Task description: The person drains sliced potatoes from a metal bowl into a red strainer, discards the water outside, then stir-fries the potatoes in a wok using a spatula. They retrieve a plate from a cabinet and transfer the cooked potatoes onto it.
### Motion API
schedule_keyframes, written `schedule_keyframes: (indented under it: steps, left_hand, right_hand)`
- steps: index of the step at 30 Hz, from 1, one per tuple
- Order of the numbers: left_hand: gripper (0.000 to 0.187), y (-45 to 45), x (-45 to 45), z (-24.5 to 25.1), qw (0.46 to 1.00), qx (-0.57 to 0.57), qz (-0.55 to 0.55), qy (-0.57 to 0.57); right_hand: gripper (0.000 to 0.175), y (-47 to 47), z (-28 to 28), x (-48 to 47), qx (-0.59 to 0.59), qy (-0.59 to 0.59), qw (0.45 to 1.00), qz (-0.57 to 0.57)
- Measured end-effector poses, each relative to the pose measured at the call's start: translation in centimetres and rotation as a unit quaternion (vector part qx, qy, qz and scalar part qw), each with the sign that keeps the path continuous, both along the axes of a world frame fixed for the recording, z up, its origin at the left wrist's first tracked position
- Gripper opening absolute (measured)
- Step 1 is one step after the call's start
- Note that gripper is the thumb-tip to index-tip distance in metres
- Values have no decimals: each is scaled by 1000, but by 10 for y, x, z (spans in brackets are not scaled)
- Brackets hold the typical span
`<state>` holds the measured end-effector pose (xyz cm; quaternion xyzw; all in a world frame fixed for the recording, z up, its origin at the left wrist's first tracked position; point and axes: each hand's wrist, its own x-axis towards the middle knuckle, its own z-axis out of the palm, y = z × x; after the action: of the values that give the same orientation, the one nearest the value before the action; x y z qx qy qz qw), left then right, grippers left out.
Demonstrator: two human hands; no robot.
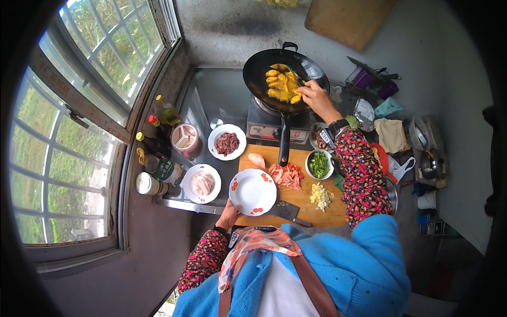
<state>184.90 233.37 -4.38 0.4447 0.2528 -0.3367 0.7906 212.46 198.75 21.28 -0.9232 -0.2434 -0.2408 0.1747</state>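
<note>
My left hand (229,214) grips the near-left rim of a white plate (252,193) with red flowers, which has nothing on it. It is held over the left part of a wooden cutting board (263,156). In my right hand (317,100) is the handle of a metal cooking utensil (293,73), whose working end reaches into a black wok (255,71). Yellow fried pieces (283,88) sit in bubbling oil there. The wok stands on a stove (259,127), its long handle (284,138) pointing towards me.
Sliced red and pink strips (287,176), chopped garlic (321,196) and a cleaver (287,211) lie on the board. Right is a bowl of green peppers (319,164). Leftward stand plates of dark meat (227,143) and pale slices (202,184), a seasoning box (186,136) and several bottles (152,143).
</note>
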Motion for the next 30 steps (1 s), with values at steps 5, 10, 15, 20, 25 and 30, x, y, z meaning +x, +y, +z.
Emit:
schedule_keyframes:
  steps: [5, 10, 15, 20, 25, 30]
  left_hand:
    - [71, 2, 1, -2, 1000, -8, -3, -14]
    - [69, 3, 3, -7, 1000, 2, -18, -12]
    - [70, 2, 6, -5, 1000, 3, -10, 4]
    - [70, 1, 6, -2, 1000, 5, -25, -3]
    - [67, 3, 5, -6, 1000, -11, -13, -12]
    - [65, 1, 1, -6, 1000, -2, -16, -15]
  right_hand:
    - [17, 0, -11, -16, -97, 6, 995, 31]
    - [19, -14, 10, -42, -92, 25, 995, 37]
    - [16, -18, 34, -63, -44, 15, 999, 29]
    - [18, -7, 23, -62, -39, 67, 996, 34]
    - [15, -14, 19, -40, 74, -12, 997, -24]
    - [14, -52, 60, -7, 86, -48, 978, -182]
